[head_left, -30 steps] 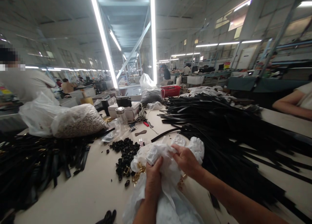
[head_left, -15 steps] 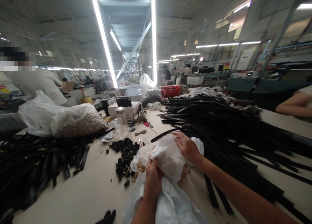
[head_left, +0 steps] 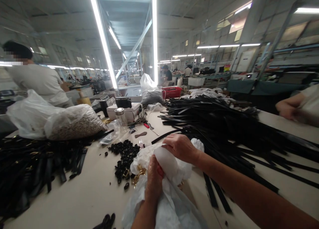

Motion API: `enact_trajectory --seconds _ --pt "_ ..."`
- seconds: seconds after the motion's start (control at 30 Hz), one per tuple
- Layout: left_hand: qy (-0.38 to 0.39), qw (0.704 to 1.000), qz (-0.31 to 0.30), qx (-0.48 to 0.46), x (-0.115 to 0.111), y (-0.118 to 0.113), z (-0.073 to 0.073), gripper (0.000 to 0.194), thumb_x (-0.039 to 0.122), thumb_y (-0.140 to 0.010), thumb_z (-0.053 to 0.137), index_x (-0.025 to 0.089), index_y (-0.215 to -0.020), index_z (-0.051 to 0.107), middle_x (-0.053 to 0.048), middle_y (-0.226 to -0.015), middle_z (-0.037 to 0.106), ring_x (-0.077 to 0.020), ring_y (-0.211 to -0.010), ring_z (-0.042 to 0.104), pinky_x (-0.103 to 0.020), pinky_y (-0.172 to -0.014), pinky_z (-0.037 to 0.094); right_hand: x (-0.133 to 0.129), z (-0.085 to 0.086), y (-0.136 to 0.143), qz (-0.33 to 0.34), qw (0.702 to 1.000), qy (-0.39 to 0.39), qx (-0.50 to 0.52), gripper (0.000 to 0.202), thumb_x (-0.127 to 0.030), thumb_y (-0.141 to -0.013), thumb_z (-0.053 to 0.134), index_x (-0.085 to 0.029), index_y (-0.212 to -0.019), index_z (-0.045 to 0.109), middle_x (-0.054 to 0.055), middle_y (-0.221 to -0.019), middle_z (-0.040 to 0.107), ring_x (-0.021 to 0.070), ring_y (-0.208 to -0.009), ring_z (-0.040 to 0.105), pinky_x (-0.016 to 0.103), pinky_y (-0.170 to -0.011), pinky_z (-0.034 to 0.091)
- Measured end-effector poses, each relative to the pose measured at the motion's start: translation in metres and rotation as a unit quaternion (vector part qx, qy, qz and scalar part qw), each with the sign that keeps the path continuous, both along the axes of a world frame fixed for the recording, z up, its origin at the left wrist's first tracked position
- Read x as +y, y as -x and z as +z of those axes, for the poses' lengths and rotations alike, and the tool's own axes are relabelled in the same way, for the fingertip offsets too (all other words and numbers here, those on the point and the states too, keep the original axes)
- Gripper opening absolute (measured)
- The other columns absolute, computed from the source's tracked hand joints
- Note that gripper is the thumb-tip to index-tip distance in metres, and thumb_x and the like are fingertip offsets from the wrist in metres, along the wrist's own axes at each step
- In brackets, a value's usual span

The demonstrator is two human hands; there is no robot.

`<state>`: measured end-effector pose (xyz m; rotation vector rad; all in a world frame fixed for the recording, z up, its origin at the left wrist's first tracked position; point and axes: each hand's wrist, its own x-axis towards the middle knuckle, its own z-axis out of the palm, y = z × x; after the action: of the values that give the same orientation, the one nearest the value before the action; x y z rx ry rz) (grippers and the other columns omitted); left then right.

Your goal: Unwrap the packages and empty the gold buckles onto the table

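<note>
Thin white wrapping sheet (head_left: 166,161), crumpled, lies between my hands; whether it is paper or plastic I cannot tell. My left hand (head_left: 153,177) is closed around its near left side. At the top edge, my right hand (head_left: 179,148) pinches the sheet with bent fingers. More of the white sheeting (head_left: 171,205) spreads toward me beneath my wrists. Gold-coloured buckles (head_left: 140,172) show beside my left hand, partly covered by the wrapping. A pile of small black loops (head_left: 124,154) sits just left of them.
Long black straps (head_left: 224,129) cover the table's right side, and more black straps (head_left: 45,162) lie left. A filled clear bag (head_left: 74,121), a glass jar (head_left: 120,115), a white box (head_left: 132,111) and a red basket (head_left: 171,92) stand farther back. Co-workers are at both sides.
My right hand has moved left and closer to my left hand, turning its back upward. The sheet between them is bunched differently, and the whole view has shifted slightly.
</note>
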<state>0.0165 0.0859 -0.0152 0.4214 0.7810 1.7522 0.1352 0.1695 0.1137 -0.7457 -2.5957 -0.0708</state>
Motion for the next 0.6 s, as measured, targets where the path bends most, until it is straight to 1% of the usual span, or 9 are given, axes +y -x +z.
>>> enact_trajectory --seconds 0.07,0.13,0.2,0.27,0.33,0.43,0.5,0.6 --pt "-0.051 0.998 -0.022 -0.001 0.006 -0.005 0.003 0.06 0.051 -0.069 0.081 0.021 -0.117 0.062 -0.008 -0.106 0.072 -0.0212 -0.09 0.068 -0.029 -0.077 0.052 -0.001 0.023 -0.006 -0.022 0.999 -0.026 -0.009 0.029 -0.034 -0.096 0.054 -0.017 -0.078 0.069 0.005 -0.076 0.07 0.0165 -0.074 0.063 0.026 -0.066 0.037" --pt "-0.076 0.996 -0.039 0.007 0.009 -0.008 0.003 0.064 0.042 -0.064 0.087 0.023 -0.119 0.06 -0.008 -0.112 0.07 -0.0214 -0.094 0.068 -0.029 -0.08 0.051 -0.002 0.047 -0.01 -0.04 0.998 -0.057 -0.006 0.032 -0.036 -0.097 0.051 -0.017 -0.078 0.068 0.005 -0.075 0.07 0.0162 -0.072 0.063 0.026 -0.064 0.034" --pt "-0.065 0.997 -0.035 0.01 0.011 -0.007 0.002 0.066 0.039 -0.063 0.088 0.023 -0.12 0.06 -0.009 -0.115 0.069 -0.0212 -0.097 0.068 -0.028 -0.081 0.051 -0.003 0.067 -0.012 -0.063 0.994 -0.092 0.004 0.033 -0.037 -0.098 0.048 -0.017 -0.081 0.069 0.005 -0.077 0.071 0.0164 -0.073 0.064 0.027 -0.063 0.032" --pt "-0.044 0.999 -0.008 -0.009 0.011 -0.005 0.0 0.063 0.041 -0.066 0.086 0.024 -0.121 0.06 -0.008 -0.117 0.068 -0.0193 -0.099 0.067 -0.027 -0.082 0.051 -0.002 0.081 -0.011 -0.092 0.988 -0.124 0.01 0.033 -0.037 -0.098 0.047 -0.017 -0.082 0.068 0.004 -0.078 0.071 0.0164 -0.073 0.064 0.028 -0.062 0.03" --pt "-0.027 0.999 0.019 -0.04 0.01 -0.002 -0.001 0.054 0.044 -0.068 0.085 0.023 -0.112 0.063 -0.007 -0.111 0.07 -0.0173 -0.096 0.067 -0.026 -0.08 0.051 0.001 0.088 -0.009 -0.117 0.983 -0.142 -0.003 0.034 -0.038 -0.097 0.047 -0.017 -0.078 0.067 0.004 -0.075 0.071 0.0162 -0.069 0.064 0.029 -0.06 0.027" --pt "-0.011 0.998 0.035 -0.051 0.011 -0.001 -0.002 0.044 0.048 -0.063 0.086 0.018 -0.088 0.066 -0.003 -0.087 0.071 -0.0143 -0.076 0.067 -0.025 -0.071 0.052 0.006 0.087 -0.005 -0.169 0.973 -0.157 0.005 0.037 -0.038 -0.097 0.045 -0.017 -0.073 0.065 0.005 -0.072 0.07 0.0162 -0.066 0.063 0.03 -0.058 0.024" --pt "0.0 0.999 0.039 -0.031 0.012 -0.002 -0.002 0.045 0.051 -0.059 0.087 0.016 -0.076 0.065 -0.002 -0.073 0.068 -0.0124 -0.063 0.064 -0.023 -0.064 0.05 0.01 0.083 -0.003 -0.19 0.968 -0.163 0.011 0.036 -0.036 -0.096 0.045 -0.018 -0.073 0.064 0.006 -0.073 0.071 0.0163 -0.065 0.062 0.03 -0.057 0.023" --pt "0.006 0.999 0.037 -0.016 0.011 -0.004 0.0 0.049 0.057 -0.057 0.085 0.014 -0.069 0.064 -0.002 -0.065 0.065 -0.0112 -0.054 0.06 -0.022 -0.055 0.047 0.014 0.08 0.0 -0.184 0.971 -0.152 -0.009 0.033 -0.033 -0.095 0.045 -0.018 -0.073 0.064 0.006 -0.074 0.071 0.0164 -0.065 0.062 0.03 -0.057 0.024"
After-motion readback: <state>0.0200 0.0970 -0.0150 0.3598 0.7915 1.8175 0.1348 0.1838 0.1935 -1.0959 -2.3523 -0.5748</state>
